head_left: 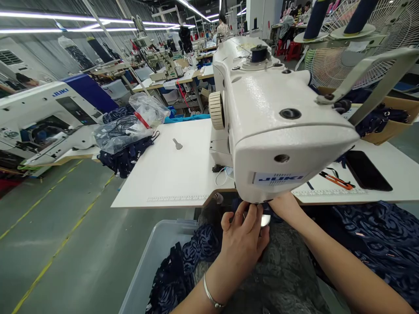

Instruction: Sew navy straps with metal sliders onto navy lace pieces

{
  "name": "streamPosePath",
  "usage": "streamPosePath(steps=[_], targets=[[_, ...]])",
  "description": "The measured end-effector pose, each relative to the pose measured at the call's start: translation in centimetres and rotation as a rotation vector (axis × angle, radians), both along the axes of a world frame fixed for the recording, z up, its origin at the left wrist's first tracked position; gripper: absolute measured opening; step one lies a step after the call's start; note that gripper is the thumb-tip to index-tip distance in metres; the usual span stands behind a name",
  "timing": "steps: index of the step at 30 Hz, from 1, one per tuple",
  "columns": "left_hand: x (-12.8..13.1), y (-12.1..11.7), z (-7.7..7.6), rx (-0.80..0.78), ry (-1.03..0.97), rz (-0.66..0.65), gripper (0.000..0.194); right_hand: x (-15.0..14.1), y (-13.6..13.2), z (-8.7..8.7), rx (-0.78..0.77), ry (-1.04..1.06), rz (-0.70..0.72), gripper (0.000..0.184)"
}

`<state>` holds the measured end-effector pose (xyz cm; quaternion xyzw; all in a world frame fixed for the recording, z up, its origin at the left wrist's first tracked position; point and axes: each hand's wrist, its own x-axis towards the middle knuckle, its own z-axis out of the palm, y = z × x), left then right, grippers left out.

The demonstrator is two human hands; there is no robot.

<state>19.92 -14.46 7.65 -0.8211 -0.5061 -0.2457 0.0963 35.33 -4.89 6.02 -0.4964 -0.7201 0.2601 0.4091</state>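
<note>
A white JUKI sewing machine (275, 144) stands right in front of me, and its head covers the needle area. My left hand (244, 237) is under the front of the head, palm down, with bent fingers closed on navy fabric (236, 204); the very tips are hard to see. A bracelet circles that wrist. My right hand (284, 207) reaches in from the right behind the head, so its fingers are hidden. A shiny metal part (265, 220) shows beside my left fingers. Patterned navy garment pieces (204, 244) hang left of my left hand.
On the white tabletop (170, 174) lie a small grey metal piece (177, 144), orange-handled snips (338, 179) and a black phone (368, 170). A plastic bin (140, 270) is below left. Bagged navy pieces (126, 135) sit at the left edge. More patterned fabric (382, 244) lies right.
</note>
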Motion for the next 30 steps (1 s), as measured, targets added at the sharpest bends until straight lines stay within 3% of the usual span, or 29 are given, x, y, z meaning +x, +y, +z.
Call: streamPosePath(steps=[12,21,30], targets=[[0.14,-0.04,0.03,0.02,0.014,0.02,0.038,-0.08,0.02,-0.29,-0.022,0.032,0.028,0.029],[0.09,-0.08,0.25,0.032,0.018,0.011,0.036,0.06,-0.06,0.43,-0.043,-0.004,0.066,0.032],[-0.24,-0.23,0.09,0.045,-0.013,0.049,0.036,0.42,0.04,-0.33,-0.027,0.007,0.026,0.032]])
